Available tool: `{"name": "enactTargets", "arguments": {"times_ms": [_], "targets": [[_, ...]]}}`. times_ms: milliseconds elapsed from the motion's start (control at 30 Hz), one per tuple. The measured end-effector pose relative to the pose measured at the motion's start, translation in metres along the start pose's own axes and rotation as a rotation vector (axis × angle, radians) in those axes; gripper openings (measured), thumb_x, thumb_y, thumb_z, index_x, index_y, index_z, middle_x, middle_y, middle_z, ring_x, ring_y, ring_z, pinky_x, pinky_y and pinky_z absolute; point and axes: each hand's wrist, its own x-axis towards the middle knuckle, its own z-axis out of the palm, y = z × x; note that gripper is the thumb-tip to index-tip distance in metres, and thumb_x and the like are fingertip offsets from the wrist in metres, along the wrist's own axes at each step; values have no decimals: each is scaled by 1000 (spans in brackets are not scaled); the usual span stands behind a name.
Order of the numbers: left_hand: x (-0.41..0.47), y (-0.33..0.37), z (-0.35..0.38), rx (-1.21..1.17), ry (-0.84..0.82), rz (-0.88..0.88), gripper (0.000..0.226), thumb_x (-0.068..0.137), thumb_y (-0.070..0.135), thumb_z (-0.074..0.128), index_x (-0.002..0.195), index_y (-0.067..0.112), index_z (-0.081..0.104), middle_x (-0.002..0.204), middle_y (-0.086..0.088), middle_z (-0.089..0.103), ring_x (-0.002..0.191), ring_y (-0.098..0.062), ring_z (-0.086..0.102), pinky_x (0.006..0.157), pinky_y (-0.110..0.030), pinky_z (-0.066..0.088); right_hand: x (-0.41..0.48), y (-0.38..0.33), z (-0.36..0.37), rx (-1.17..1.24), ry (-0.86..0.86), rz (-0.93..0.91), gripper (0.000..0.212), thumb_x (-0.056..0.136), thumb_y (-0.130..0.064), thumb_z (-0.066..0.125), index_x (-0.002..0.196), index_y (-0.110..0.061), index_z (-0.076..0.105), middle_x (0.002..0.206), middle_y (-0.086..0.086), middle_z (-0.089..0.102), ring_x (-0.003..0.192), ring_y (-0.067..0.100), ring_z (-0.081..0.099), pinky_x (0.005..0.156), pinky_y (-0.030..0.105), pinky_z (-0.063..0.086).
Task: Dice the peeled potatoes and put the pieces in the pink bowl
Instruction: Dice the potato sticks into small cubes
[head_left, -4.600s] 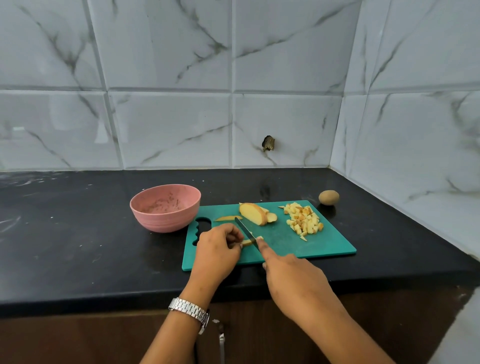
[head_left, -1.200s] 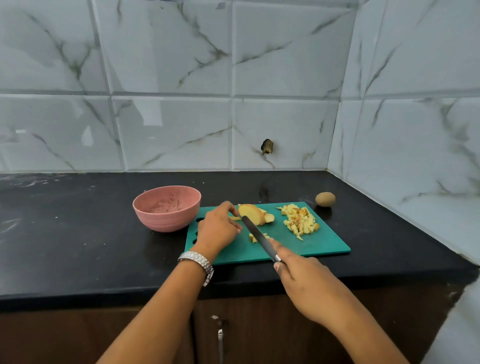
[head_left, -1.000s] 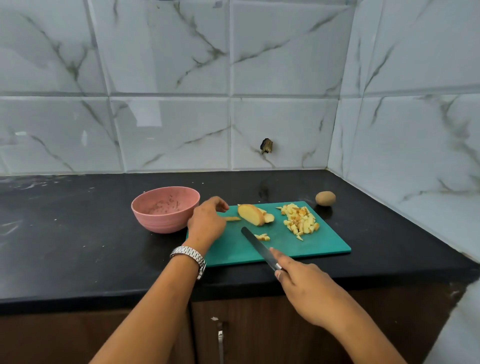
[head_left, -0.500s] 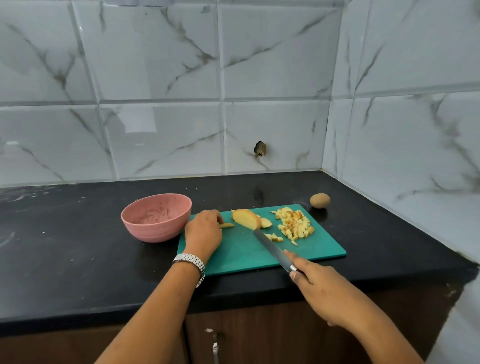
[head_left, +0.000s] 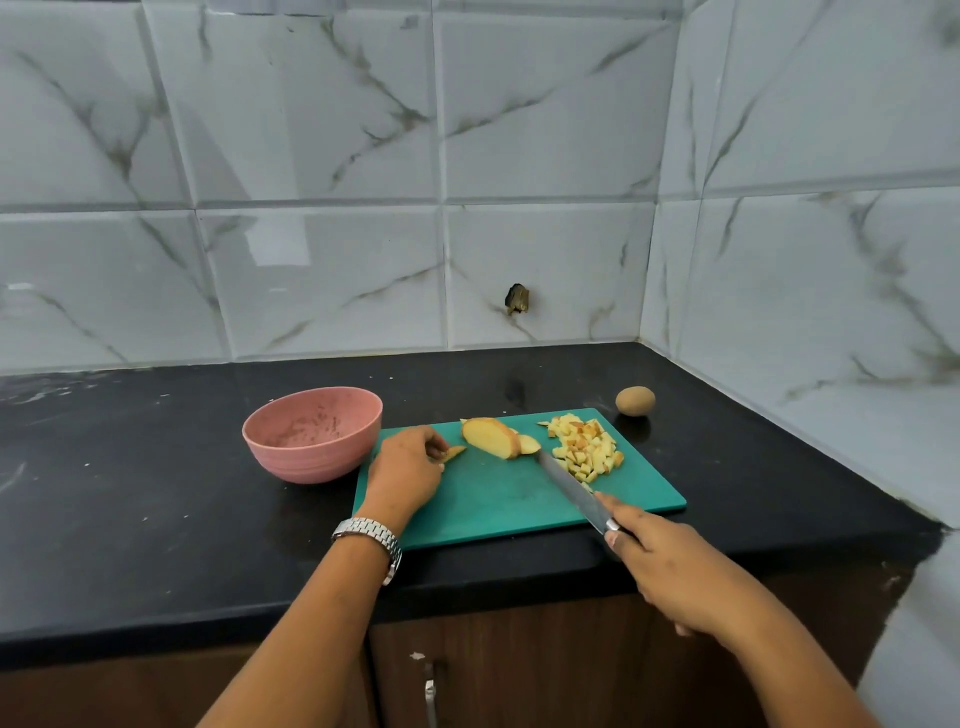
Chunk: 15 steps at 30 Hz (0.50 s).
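none of the dice are in the pink bowl (head_left: 311, 463) at the far left: you can see only smears and specks on its inside, and it sits on the black counter (head_left: 130, 493) just beside the green cutting board (head_left: 493, 512). your left hand (head_left: 408, 470) (the one with the metal watch (head_left: 370, 538)) rests on the board's left end, fingers curled, and looks to be pinching the near end of a thin slice (head_left: 454, 452) between thumb and forefinger. next along lies the uncut potato chunk (head_left: 491, 437), cut face towards you, with a smaller sliver leaning against its right side. the knife (head_left: 569, 486) slants across the board, its tip close to that sliver and its edge just beside the diced heap (head_left: 587, 449) piled at the far right part of the board. beyond the board's corner a small brown potato (head_left: 635, 401) sits on the counter, apparently with its skin on. your right hand (head_left: 670, 566) is wrapped round the knife handle, forefinger laid forward along the blade. by my reckoning you are partway through: one heap is diced, while the slice and the chunk are yet to be cut, and the whole transfer to the bowl is yet to be done.
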Motion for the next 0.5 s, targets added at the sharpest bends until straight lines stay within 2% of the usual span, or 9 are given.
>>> {"name": "enactTargets", "arguments": {"times_ms": [100,233,300,400,500], "targets": [[-5,-2,0,-151,9,-32,23,81,7,72,99,19,65,88,8,65,89,-10,61,82,-21,46,0,1,-1,-18,43,2,53,107,-40,28,155,-44,8,110,2,51,75,10,56,44,15,41],[-10,-6,-1,-228,36,-41,27,81,4,72,104,15,64,88,5,65,80,-5,56,77,-16,42,-5,-4,2,35,63,-41,51,107,-39,29,154,-45,11,93,-2,48,70,8,52,44,16,39],[-11,-6,-1,-198,40,-40,21,84,8,70,104,13,66,95,2,65,82,-6,55,81,-16,42,-7,-6,5,60,52,-57,51,107,-39,30,154,-46,12,89,-2,49,69,9,51,45,16,40],[-12,-6,1,-127,55,-20,12,90,11,62,98,13,70,103,0,67,87,-8,54,82,-17,39,-7,-8,7,83,46,-73,51,107,-38,31,154,-46,13,87,-2,51,69,9,51,46,17,42],[-11,-5,4,-144,47,-19,15,88,5,63,85,19,68,105,1,67,89,-8,56,81,-18,41,-6,-7,8,95,50,-81,51,107,-38,31,154,-45,13,85,-1,52,68,8,50,46,18,42]]}}
